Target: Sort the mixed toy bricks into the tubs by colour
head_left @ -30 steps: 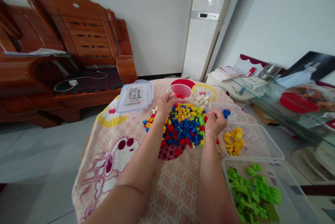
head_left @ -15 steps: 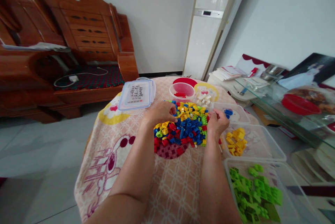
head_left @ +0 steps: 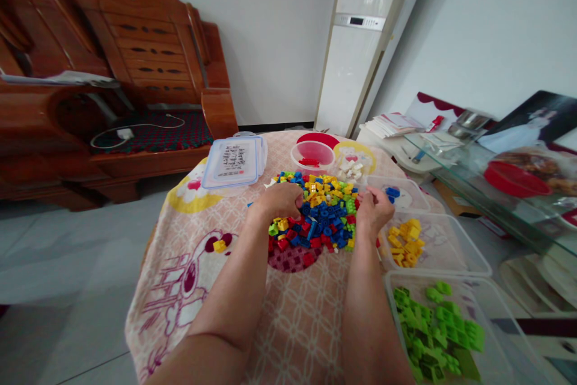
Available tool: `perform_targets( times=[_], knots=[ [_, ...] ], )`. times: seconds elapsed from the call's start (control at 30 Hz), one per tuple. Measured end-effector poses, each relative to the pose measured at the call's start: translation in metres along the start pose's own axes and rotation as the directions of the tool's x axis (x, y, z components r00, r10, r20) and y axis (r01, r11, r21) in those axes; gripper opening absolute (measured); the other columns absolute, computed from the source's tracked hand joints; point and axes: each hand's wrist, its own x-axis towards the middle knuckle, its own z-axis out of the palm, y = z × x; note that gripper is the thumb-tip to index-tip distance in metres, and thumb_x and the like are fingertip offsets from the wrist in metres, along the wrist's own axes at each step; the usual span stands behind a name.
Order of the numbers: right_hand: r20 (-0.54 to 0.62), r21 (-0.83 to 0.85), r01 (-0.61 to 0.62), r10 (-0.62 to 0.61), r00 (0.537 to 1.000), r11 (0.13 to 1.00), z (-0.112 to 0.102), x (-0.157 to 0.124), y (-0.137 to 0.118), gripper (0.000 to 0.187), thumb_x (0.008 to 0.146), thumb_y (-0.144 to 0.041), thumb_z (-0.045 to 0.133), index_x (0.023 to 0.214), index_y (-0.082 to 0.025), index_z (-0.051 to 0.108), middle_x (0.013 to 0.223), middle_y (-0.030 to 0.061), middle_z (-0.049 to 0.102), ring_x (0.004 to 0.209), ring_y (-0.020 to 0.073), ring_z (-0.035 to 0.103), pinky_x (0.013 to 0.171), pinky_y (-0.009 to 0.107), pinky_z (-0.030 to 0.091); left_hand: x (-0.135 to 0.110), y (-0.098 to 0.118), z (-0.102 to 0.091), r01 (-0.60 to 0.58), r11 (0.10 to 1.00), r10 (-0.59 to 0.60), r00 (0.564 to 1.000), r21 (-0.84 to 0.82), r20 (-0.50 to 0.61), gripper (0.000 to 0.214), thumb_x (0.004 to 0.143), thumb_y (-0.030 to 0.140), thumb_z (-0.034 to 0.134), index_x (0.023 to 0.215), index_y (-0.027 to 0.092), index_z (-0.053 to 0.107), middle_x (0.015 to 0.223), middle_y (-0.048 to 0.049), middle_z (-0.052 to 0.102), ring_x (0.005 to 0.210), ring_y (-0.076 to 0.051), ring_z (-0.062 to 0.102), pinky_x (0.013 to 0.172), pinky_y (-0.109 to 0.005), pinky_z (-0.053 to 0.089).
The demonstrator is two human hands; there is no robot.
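A heap of mixed red, blue, yellow and green toy bricks (head_left: 322, 211) lies on a pink cartoon-print cloth (head_left: 297, 319) over a table. My left hand (head_left: 282, 200) rests on the heap's left side, fingers curled into the bricks. At the heap's right edge my right hand (head_left: 373, 212) is closed, fingers pinched together; what they hold is hidden. One yellow brick (head_left: 219, 245) lies apart on the cloth, to the left.
Clear tubs line the right: green bricks (head_left: 435, 331), yellow bricks (head_left: 408, 242), blue bricks (head_left: 393, 192). A red-brick bowl (head_left: 312, 157) and white pieces (head_left: 351, 167) stand behind the heap. Box lids (head_left: 232, 161) lie far left. A wooden bench (head_left: 112, 90) and a glass table (head_left: 505, 175) flank the table.
My left hand came back from the red bowl to the heap's left side and dragged bricks inward. A yellow brick now lies loose on the left. My right hand barely moved.
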Motion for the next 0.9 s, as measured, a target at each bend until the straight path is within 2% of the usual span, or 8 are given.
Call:
perform_targets(
  times=[0.13, 0.2, 0.3, 0.4, 0.5, 0.67, 0.77, 0.9],
  knots=[
    [0.01, -0.007, -0.005, 0.005, 1.0, 1.0, -0.001, -0.001, -0.002, 0.04, 0.074, -0.034, 0.049, 0.095, -0.012, 0.075, 0.074, 0.0085, 0.074, 0.068, 0.0247, 0.073, 0.071, 0.035, 0.059, 0.001, -0.012, -0.004, -0.066, 0.97, 0.031, 0.989, -0.236, -0.148, 0.022, 0.07, 0.025, 0.074, 0.091, 0.021, 0.08, 0.079, -0.0007, 0.076, 0.075, -0.019, 0.069, 0.07, -0.027, 0.05],
    [0.022, -0.026, -0.001, 0.002, 1.0, 1.0, -0.001, -0.001, -0.002, 0.041, 0.075, -0.034, 0.049, 0.097, -0.012, 0.076, 0.075, 0.0085, 0.075, 0.069, 0.0244, 0.073, 0.073, 0.035, 0.059, 0.007, -0.017, 0.0, -0.106, 0.896, -0.016, 0.962, -0.43, -0.271, 0.021, 0.075, 0.029, 0.069, 0.09, 0.02, 0.081, 0.072, -0.0008, 0.074, 0.068, -0.018, 0.068, 0.068, -0.028, 0.052],
    [0.031, -0.052, 0.002, 0.0, 1.0, 0.999, -0.001, -0.001, -0.001, 0.04, 0.076, -0.034, 0.049, 0.099, -0.013, 0.076, 0.075, 0.0076, 0.075, 0.07, 0.0233, 0.073, 0.074, 0.034, 0.059, 0.027, -0.018, 0.016, -0.19, 0.669, -0.163, 0.906, -0.718, -0.392, 0.026, 0.078, 0.035, 0.067, 0.091, 0.017, 0.081, 0.068, -0.0028, 0.073, 0.062, -0.017, 0.067, 0.063, -0.028, 0.055],
    [0.031, -0.046, -0.007, 0.009, 0.999, 0.999, -0.001, -0.001, -0.002, 0.04, 0.077, -0.033, 0.048, 0.1, -0.013, 0.076, 0.075, 0.0074, 0.076, 0.069, 0.0225, 0.073, 0.073, 0.033, 0.059, 0.05, -0.013, 0.033, -0.3, 0.425, -0.335, 0.824, -0.854, -0.456, 0.034, 0.077, 0.037, 0.069, 0.098, 0.013, 0.078, 0.077, -0.0056, 0.076, 0.065, -0.015, 0.069, 0.067, -0.028, 0.059],
    [0.029, -0.037, -0.016, 0.017, 0.999, 0.999, -0.001, -0.002, -0.004, 0.041, 0.077, -0.032, 0.048, 0.099, -0.012, 0.076, 0.075, 0.0082, 0.075, 0.068, 0.0229, 0.072, 0.073, 0.034, 0.059, 0.066, -0.007, 0.042, -0.387, 0.314, -0.393, 0.778, -0.867, -0.49, 0.042, 0.076, 0.033, 0.069, 0.113, 0.011, 0.073, 0.098, -0.0093, 0.078, 0.083, -0.018, 0.073, 0.081, -0.031, 0.061],
    [0.035, -0.022, -0.028, 0.029, 0.999, 0.999, -0.003, -0.001, -0.008, 0.041, 0.077, -0.032, 0.049, 0.101, -0.012, 0.075, 0.076, 0.0084, 0.075, 0.069, 0.0229, 0.073, 0.071, 0.033, 0.059, 0.073, -0.008, 0.044, -0.472, 0.373, -0.345, 0.729, -0.799, -0.591, 0.059, 0.079, 0.024, 0.064, 0.136, 0.012, 0.06, 0.131, -0.0155, 0.069, 0.116, -0.024, 0.07, 0.101, -0.037, 0.056],
    [0.028, -0.024, -0.038, 0.039, 0.999, 0.999, -0.005, 0.0, -0.011, 0.039, 0.078, -0.031, 0.049, 0.101, -0.013, 0.074, 0.078, 0.0089, 0.075, 0.069, 0.0226, 0.073, 0.07, 0.032, 0.059, 0.07, -0.016, 0.042, -0.444, 0.438, -0.36, 0.71, -0.781, -0.605, 0.056, 0.08, 0.023, 0.062, 0.134, 0.011, 0.062, 0.128, -0.0162, 0.07, 0.116, -0.024, 0.069, 0.101, -0.036, 0.055],
    [0.03, -0.027, -0.066, 0.067, 0.997, 0.997, -0.009, 0.001, -0.017, 0.04, 0.081, -0.029, 0.045, 0.105, -0.012, 0.073, 0.077, 0.0093, 0.074, 0.066, 0.0224, 0.072, 0.065, 0.031, 0.058, 0.06, -0.029, 0.037, -0.299, 0.589, -0.395, 0.704, -0.75, -0.591, 0.04, 0.08, 0.026, 0.061, 0.115, 0.012, 0.074, 0.111, -0.0115, 0.078, 0.101, -0.023, 0.073, 0.093, -0.034, 0.057]
  ],
)
